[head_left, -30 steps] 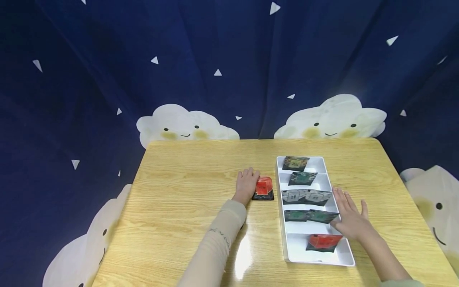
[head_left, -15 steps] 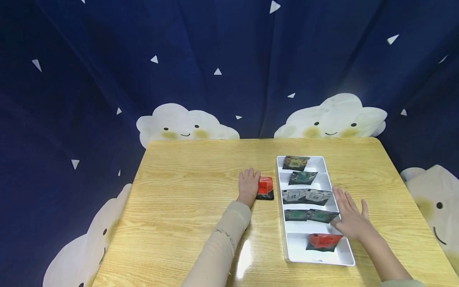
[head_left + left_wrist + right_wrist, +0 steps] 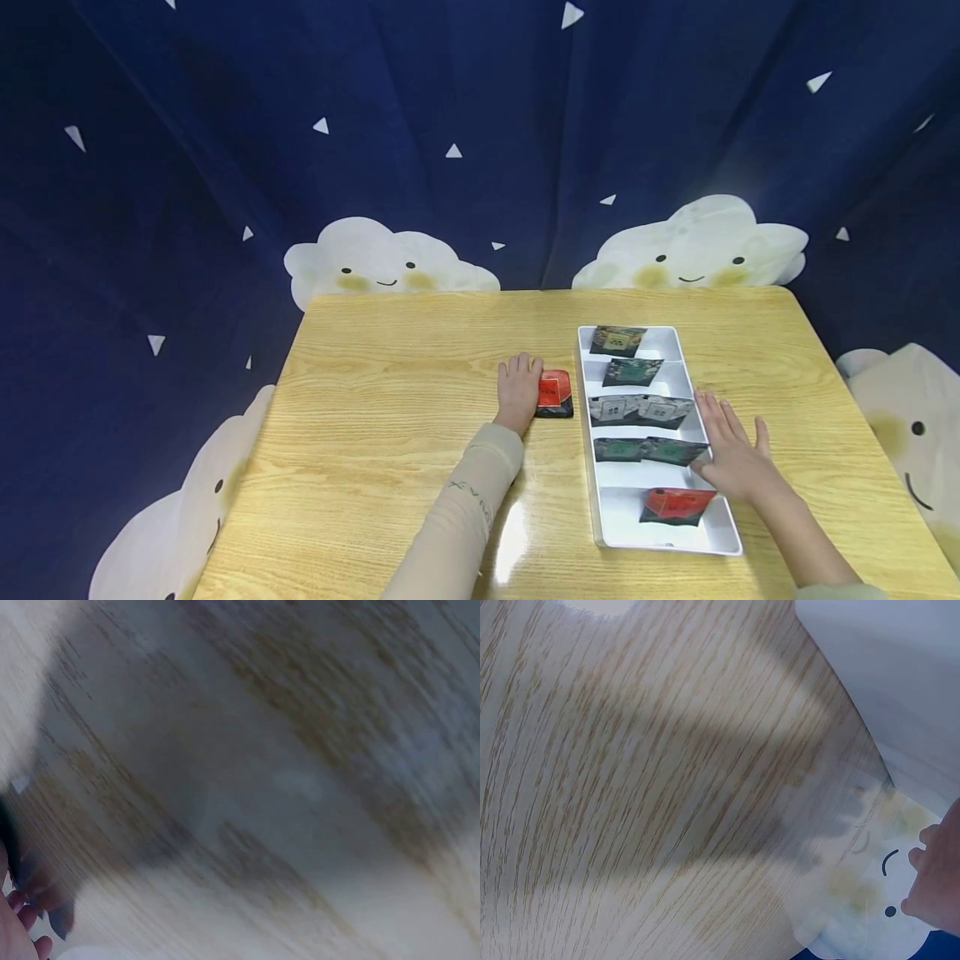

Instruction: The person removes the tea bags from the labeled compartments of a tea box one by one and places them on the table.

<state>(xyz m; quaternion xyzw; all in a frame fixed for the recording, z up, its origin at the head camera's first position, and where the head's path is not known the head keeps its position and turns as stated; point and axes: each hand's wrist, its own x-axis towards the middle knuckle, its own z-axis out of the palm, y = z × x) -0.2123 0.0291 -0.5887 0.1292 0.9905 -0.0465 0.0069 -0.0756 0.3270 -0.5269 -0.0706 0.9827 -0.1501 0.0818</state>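
A red and black packet [image 3: 556,395] lies flat on the table left of the white tray. My left hand [image 3: 517,392] is at the packet's left edge, fingers pointing forward, and covers part of it; the thumb cannot be made out. My right hand [image 3: 735,458] is spread along the right side of the white compartment tray [image 3: 615,537], its fingers against the outer wall. Its fingers show at the edge of the right wrist view, near the tray's side [image 3: 900,690].
Packets stand in the tray's compartments: a yellow-labelled one [image 3: 617,341] at the back, a green one [image 3: 632,372], grey-white ones [image 3: 641,411], dark green ones [image 3: 648,450], and a red one [image 3: 677,506] at the front. A dark blue curtain [image 3: 450,100] hangs behind the wooden table [image 3: 360,417].
My left hand has shifted slightly to the right, covering more of the red packet's left side. The right hand, tray and packets stay as they were.
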